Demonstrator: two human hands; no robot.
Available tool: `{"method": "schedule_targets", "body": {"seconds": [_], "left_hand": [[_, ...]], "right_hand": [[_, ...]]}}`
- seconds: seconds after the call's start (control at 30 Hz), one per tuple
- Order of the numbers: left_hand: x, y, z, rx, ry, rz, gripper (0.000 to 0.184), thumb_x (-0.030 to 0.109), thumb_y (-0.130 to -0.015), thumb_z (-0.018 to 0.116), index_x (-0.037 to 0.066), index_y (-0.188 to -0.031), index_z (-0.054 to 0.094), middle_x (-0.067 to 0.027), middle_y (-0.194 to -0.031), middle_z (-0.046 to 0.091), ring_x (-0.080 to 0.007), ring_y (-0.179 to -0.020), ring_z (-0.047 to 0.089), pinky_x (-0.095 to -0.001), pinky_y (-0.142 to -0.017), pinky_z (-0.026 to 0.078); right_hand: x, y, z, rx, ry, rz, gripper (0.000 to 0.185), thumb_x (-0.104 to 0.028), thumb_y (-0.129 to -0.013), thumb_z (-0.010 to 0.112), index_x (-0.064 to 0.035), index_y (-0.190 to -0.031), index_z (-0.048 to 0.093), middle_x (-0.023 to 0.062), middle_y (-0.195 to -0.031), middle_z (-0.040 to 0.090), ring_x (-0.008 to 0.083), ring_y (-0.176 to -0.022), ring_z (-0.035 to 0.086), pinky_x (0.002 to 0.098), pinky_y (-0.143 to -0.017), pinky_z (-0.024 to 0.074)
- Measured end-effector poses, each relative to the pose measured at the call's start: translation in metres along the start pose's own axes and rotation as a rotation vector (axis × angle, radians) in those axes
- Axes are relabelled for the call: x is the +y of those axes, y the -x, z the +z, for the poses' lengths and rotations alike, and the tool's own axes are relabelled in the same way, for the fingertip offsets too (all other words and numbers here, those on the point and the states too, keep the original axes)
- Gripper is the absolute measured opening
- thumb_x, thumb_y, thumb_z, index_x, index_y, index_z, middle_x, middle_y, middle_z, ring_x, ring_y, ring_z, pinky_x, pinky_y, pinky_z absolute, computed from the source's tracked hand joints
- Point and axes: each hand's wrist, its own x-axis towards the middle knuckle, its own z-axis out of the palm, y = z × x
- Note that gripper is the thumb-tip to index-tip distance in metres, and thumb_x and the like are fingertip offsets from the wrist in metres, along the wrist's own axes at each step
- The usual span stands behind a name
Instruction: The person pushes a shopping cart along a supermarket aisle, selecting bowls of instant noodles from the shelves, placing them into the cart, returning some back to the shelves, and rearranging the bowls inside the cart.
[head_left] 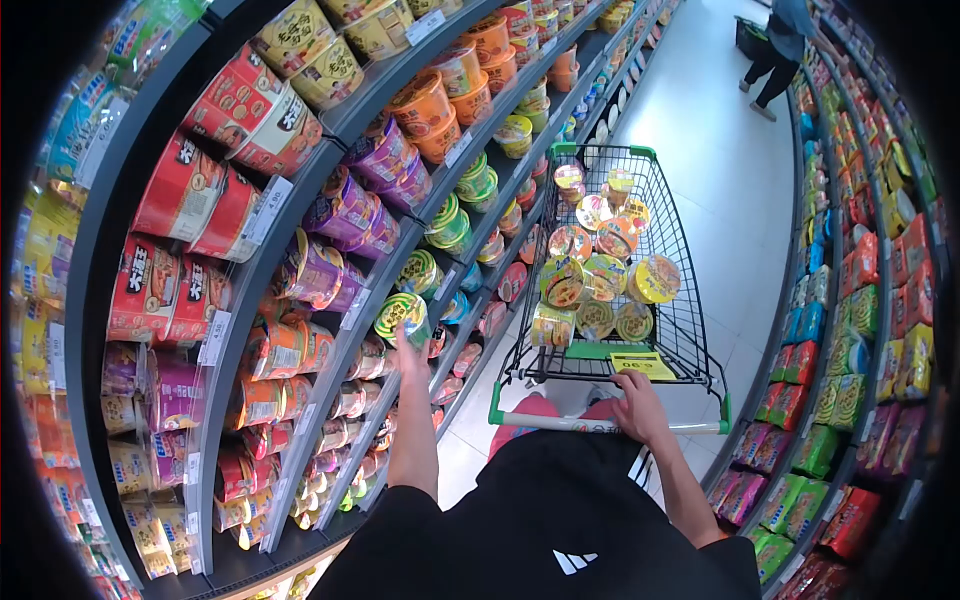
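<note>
Done so far, from where I stand: a good pile of noodle cups (596, 319) sits in the cart (641, 153), mostly toward the handle end. Not done: the green-and-white cup (402, 312) is out of the cart, up at the front of the shelf (97, 270), just below a similar green cup (418, 270). Shelf rows around it are well stocked.

Cup vs hands: it's at the fingertips of the left hand (411, 350), lid tilted toward the wearer. Left fingers part-curled against its lower side; far side is hidden, so can't swear the grip is full or the cup is clear of the shelf. Cup is well apart from the right hand (636, 402), which rests half-curled at the cart handle (545, 421), fingers beside the yellow tag (643, 366), no cup in it.
</note>
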Motion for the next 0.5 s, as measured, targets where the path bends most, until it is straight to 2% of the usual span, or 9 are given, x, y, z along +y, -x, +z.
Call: {"method": "schedule_targets", "body": {"seconds": [0.1,0.13,0.23,0.27,0.37,0.5], "left_hand": [[0.001,-0.027,0.014,0.219,-0.068,0.084,0.119,0.044,-0.087,0.093,0.015,-0.168,0.01,-0.0157,-0.168,0.036,-0.037,-0.145,0.053,-0.0574,-0.111,0.059],[0.0,-0.036,0.016,0.257,-0.063,0.126,0.114,0.045,-0.087,0.092,0.013,-0.164,0.016,-0.0159,-0.169,0.031,-0.0381,-0.145,0.052,-0.0578,-0.112,0.059],[0.002,-0.064,0.016,0.297,-0.049,0.168,0.115,0.047,-0.086,0.092,0.013,-0.165,0.016,-0.0151,-0.171,0.028,-0.0389,-0.145,0.052,-0.055,-0.113,0.06],[0.005,-0.074,0.017,0.327,-0.044,0.098,0.11,0.047,-0.089,0.09,0.016,-0.166,0.019,-0.0136,-0.172,0.028,-0.0376,-0.146,0.052,-0.0528,-0.115,0.06],[0.01,-0.088,0.015,0.269,-0.02,0.138,0.09,0.043,-0.095,0.086,0.004,-0.153,0.031,-0.019,-0.159,0.043,-0.0369,-0.138,0.056,-0.0543,-0.108,0.064],[0.017,-0.103,0.015,0.232,0.0,0.017,0.082,0.044,-0.098,0.083,-0.003,-0.15,0.04,-0.017,-0.159,0.046,-0.0336,-0.135,0.061,-0.0529,-0.103,0.066]], "right_hand": [[-0.004,-0.002,0.004,0.011,0.011,0.0,0.043,-0.007,-0.09,0.075,-0.0054,-0.133,0.065,0.0176,-0.136,0.063,0.0413,-0.131,0.059,0.0471,-0.111,0.0515],[-0.006,-0.003,0.006,0.017,0.007,0.003,0.043,-0.006,-0.091,0.075,-0.0052,-0.132,0.065,0.0177,-0.136,0.063,0.0414,-0.131,0.059,0.0469,-0.112,0.0514],[-0.014,-0.006,0.012,0.043,-0.014,0.034,0.04,-0.004,-0.091,0.074,-0.0045,-0.131,0.065,0.0183,-0.134,0.064,0.0412,-0.127,0.062,0.0461,-0.11,0.0525],[-0.016,-0.008,0.014,0.055,-0.024,0.046,0.039,-0.004,-0.092,0.073,-0.0043,-0.13,0.066,0.0185,-0.134,0.065,0.0411,-0.126,0.063,0.0458,-0.109,0.0532],[-0.019,-0.013,0.021,0.114,0.006,0.028,0.037,-0.002,-0.091,0.072,-0.0031,-0.127,0.067,0.0189,-0.132,0.066,0.0401,-0.123,0.065,0.0448,-0.105,0.0555],[-0.03,-0.017,0.03,0.151,-0.031,0.067,0.033,-0.001,-0.091,0.072,-0.0019,-0.124,0.068,0.0187,-0.129,0.068,0.039,-0.12,0.068,0.0441,-0.103,0.0571]]}}
